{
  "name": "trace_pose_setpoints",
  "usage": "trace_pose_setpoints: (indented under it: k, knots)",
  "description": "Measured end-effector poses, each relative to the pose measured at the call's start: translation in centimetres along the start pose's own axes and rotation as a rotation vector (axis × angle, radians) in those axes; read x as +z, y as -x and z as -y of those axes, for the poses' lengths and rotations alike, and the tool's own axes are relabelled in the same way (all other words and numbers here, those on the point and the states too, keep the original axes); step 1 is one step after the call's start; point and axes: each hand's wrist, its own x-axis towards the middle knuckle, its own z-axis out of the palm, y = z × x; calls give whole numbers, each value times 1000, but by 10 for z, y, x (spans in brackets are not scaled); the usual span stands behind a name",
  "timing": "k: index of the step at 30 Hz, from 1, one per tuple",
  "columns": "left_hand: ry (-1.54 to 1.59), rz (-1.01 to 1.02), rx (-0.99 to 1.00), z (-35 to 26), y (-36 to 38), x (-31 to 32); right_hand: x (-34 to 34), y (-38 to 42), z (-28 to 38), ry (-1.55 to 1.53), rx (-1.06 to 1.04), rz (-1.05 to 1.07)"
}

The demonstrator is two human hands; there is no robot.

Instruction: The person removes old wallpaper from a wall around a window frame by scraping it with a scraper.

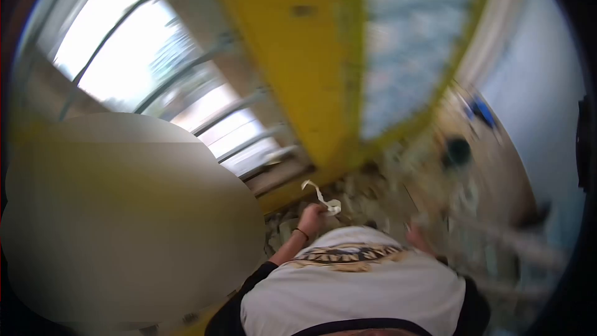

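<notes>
- Clamped in the left hand [310, 219], a thin white strip [334, 207] stands out past the fingers, the hand appearing closed on it near its looped end.
- From that grip, the strip lies forward and slightly to the person's right; its long axis is bent, running from a loose curl beside the fist up and leftward to a hooked free end.
- Left is plainly the nearer hand: it touches the strip, while the right hand [418, 235] sits well apart on the other side of the white shirt [373, 270].
- Blurred and partly hidden, the right hand gives no clear view of its fingers; whether they are apart, together or holding something cannot be told.
- A dark band [301, 233] circles the left wrist, below a fist raised over a cluttered, smeared patch of ground [367, 196].
- Beyond, a yellow panel [273, 56] slants beside a barred window [143, 56]; a dark round object [457, 151] lies off to the right, too blurred to identify.
</notes>
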Motion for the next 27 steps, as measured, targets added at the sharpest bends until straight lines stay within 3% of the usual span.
trace_pose_setpoints:
  k: [1,2,7,9,11,12,14,19,21,24,26,27]
  knots:
    - [-103,-61,63,1,-8,23,7,-8,-21,-20,-3,-57]
    - [-102,11,87,-10,-18,34,-5,6,-10,-103,-90,-205]
    - [-168,327,-28,-41,-62,44,-17,7,3,-117,195,-210]
    - [-246,396,-24,9,-75,59,-8,-1,-5,-166,239,-184]
    - [400,481,-326,100,-87,87,4,-1,-2,-211,271,-141]
    - [512,513,-458,58,-76,93,-32,8,-26,-375,278,-69]
    - [564,605,-601,49,-63,110,-39,10,-31,-522,293,-16]
    - [654,723,-712,14,-67,139,-47,8,-68,-873,688,34]
    - [776,764,-754,4,-91,146,-49,-1,-82,-1035,756,51]
    - [1388,883,-963,-28,-165,155,-61,-15,-102,-955,904,20]
    - [1404,677,-921,-138,-209,151,-76,-23,-111,-941,861,78]
    - [1417,466,-857,-162,-227,158,-84,-29,-118,-935,872,81]
